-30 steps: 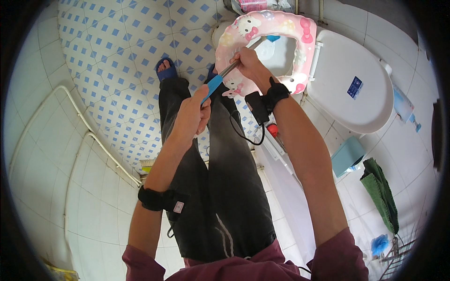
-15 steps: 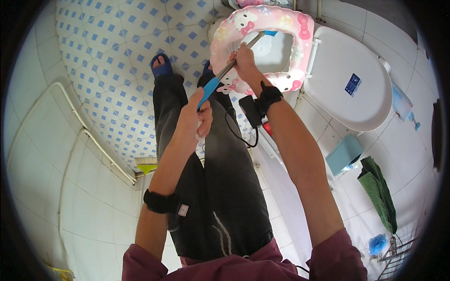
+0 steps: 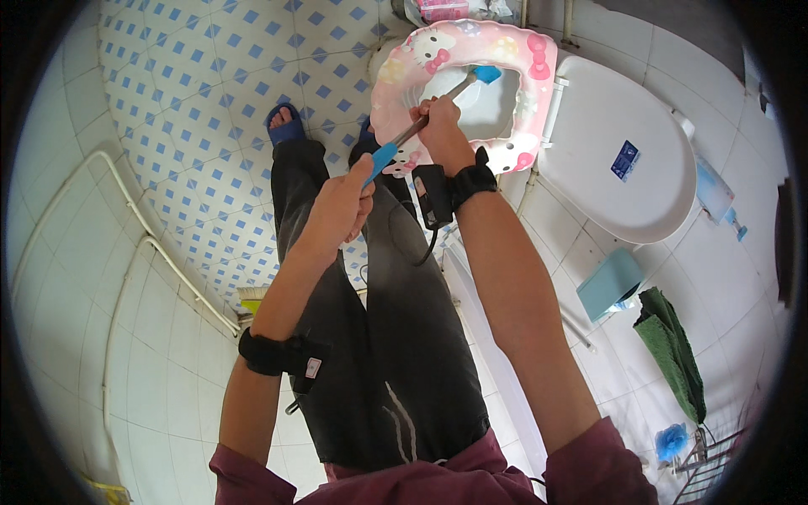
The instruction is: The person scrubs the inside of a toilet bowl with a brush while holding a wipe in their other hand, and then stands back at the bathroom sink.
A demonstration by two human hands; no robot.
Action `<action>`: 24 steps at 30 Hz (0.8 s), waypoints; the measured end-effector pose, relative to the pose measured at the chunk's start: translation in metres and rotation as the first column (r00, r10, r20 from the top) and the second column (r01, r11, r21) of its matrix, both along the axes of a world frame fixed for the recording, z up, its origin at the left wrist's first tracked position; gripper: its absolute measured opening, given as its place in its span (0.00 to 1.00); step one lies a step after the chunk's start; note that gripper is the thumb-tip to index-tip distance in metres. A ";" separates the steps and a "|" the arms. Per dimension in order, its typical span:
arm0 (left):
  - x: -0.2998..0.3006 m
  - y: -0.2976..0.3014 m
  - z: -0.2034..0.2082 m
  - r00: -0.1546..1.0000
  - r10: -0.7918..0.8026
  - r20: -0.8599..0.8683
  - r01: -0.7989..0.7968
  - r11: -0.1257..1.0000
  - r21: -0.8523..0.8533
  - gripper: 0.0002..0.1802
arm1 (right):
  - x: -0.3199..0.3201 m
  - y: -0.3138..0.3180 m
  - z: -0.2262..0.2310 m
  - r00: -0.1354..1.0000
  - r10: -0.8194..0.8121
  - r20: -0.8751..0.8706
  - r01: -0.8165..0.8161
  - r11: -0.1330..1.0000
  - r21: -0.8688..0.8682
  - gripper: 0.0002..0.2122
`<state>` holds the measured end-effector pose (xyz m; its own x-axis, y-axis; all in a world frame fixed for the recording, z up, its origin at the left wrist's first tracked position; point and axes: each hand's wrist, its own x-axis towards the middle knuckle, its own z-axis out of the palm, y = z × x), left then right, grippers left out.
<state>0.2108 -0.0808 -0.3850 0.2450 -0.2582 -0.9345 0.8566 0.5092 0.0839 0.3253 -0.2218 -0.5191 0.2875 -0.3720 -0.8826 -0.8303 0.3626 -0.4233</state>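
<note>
A toilet brush (image 3: pixel 410 133) with a blue grip, metal shaft and blue head slants across the front of me. My left hand (image 3: pixel 341 209) is wrapped round the lower end of its blue grip. Farther up, my right hand (image 3: pixel 442 128) closes round the metal shaft. The blue brush head (image 3: pixel 486 74) is over the opening of the toilet bowl (image 3: pixel 502 108), close to the far inner edge; whether it touches the bowl I cannot tell. A padded pink seat cover (image 3: pixel 540 80) with cartoon prints rings the opening. The white lid (image 3: pixel 631 135) is raised at the right.
On the right are a teal box (image 3: pixel 610 284), a green cloth (image 3: pixel 671 353), a blue bath puff (image 3: pixel 672 441), a wire rack (image 3: pixel 711 465) and a pump bottle (image 3: pixel 715 189). Pale pipes (image 3: pixel 128 210) run along the left wall. A broom (image 3: pixel 252 295) is by that wall.
The brush head has shifted a little right and down, and more of it shows. Both forearms have moved slightly left. My grip on the toilet brush stays the same.
</note>
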 end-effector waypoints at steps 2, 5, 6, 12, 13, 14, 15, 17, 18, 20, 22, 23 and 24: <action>0.003 0.000 0.009 0.997 -0.058 0.050 0.057 0.998 0.032 0.25 | -0.006 -0.012 0.008 0.999 -0.026 0.028 0.024 0.998 0.050 0.05; 0.008 -0.010 0.019 0.993 -0.068 0.100 0.073 0.997 -0.041 0.25 | -0.023 -0.048 0.003 0.993 -0.048 0.103 0.027 0.981 0.193 0.11; 0.009 -0.011 0.025 0.989 -0.080 0.126 0.087 0.995 -0.051 0.25 | -0.029 -0.059 0.004 0.993 -0.028 0.112 0.004 0.977 0.213 0.13; -0.017 -0.024 0.086 0.869 -0.439 0.229 0.421 0.898 0.125 0.26 | -0.053 -0.079 0.088 0.989 0.099 -0.107 -0.036 0.879 0.476 0.21; -0.021 -0.026 0.106 0.792 -0.549 0.266 0.481 0.830 0.282 0.26 | -0.064 -0.090 0.099 0.958 0.275 -0.082 -0.222 0.892 0.395 0.23; -0.029 -0.026 0.120 0.775 -0.560 0.293 0.486 0.824 0.290 0.26 | -0.060 -0.088 0.124 0.859 0.471 -0.200 -0.419 0.872 0.252 0.25; -0.036 -0.026 0.132 0.753 -0.571 0.326 0.494 0.819 0.293 0.25 | -0.061 -0.107 0.136 0.833 0.528 -0.166 -0.502 0.847 0.175 0.24; -0.046 -0.028 0.150 0.801 -0.522 0.292 0.484 0.853 0.197 0.25 | -0.066 -0.144 0.174 0.706 0.708 0.035 -0.695 0.701 -0.160 0.18; -0.050 -0.027 0.158 0.856 -0.467 0.223 0.457 0.884 0.097 0.24 | -0.056 -0.153 0.201 0.746 0.662 0.073 -0.619 0.730 -0.290 0.16; -0.059 -0.029 0.167 0.838 -0.503 0.210 0.487 0.864 0.129 0.24 | -0.029 -0.174 0.267 0.755 0.655 -0.006 -0.494 0.564 -0.662 0.16; -0.062 -0.028 0.175 0.819 -0.540 0.193 0.515 0.840 0.169 0.24 | -0.005 -0.212 0.319 0.664 0.746 0.057 -0.307 0.342 -0.888 0.16; -0.064 -0.030 0.182 0.854 -0.495 0.162 0.486 0.869 0.094 0.24 | 0.005 -0.239 0.336 0.681 0.728 0.086 -0.203 0.299 -0.932 0.15; -0.066 -0.031 0.191 0.884 -0.450 0.124 0.452 0.892 0.016 0.24 | 0.015 -0.267 0.352 0.696 0.709 0.112 -0.100 0.250 -0.963 0.14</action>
